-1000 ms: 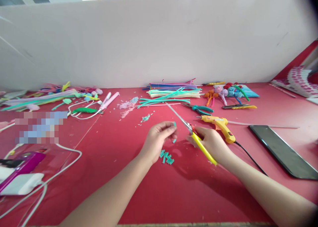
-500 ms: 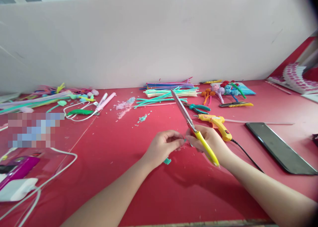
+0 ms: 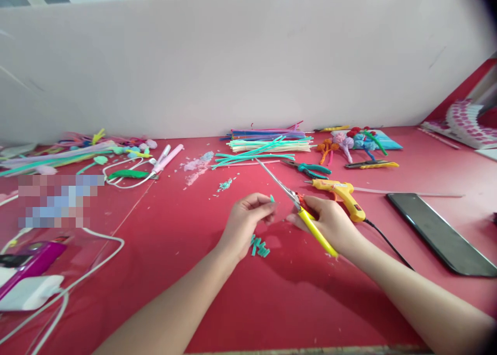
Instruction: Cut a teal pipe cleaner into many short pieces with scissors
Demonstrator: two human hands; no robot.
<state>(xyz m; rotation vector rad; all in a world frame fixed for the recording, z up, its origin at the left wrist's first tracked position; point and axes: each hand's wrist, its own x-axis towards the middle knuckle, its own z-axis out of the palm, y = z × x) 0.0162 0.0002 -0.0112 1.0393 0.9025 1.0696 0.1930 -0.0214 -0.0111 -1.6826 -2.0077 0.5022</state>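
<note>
- A red table [image 3: 163, 225] runs up to a plain white partition [image 3: 248, 60] that closes off the view behind it.
- The left hand [image 3: 248, 218] pinches a short teal piece [image 3: 272, 198] between thumb and fingertips, with only its tip showing above the fingers.
- The right hand [image 3: 330, 220] is closed around the yellow handles of the scissors [image 3: 298, 206], just right of the teal piece; the blades lie together and point up and to the left, beyond the piece.
- A little heap of cut teal bits [image 3: 259, 247] lies on the table just below the teal piece, under the left hand.
- Right of the scissors lies a yellow glue gun [image 3: 341, 193], and farther right a dark phone [image 3: 442, 233].
- Behind the scissors, near the partition, is a bundle of coloured sticks [image 3: 267, 142].
</note>
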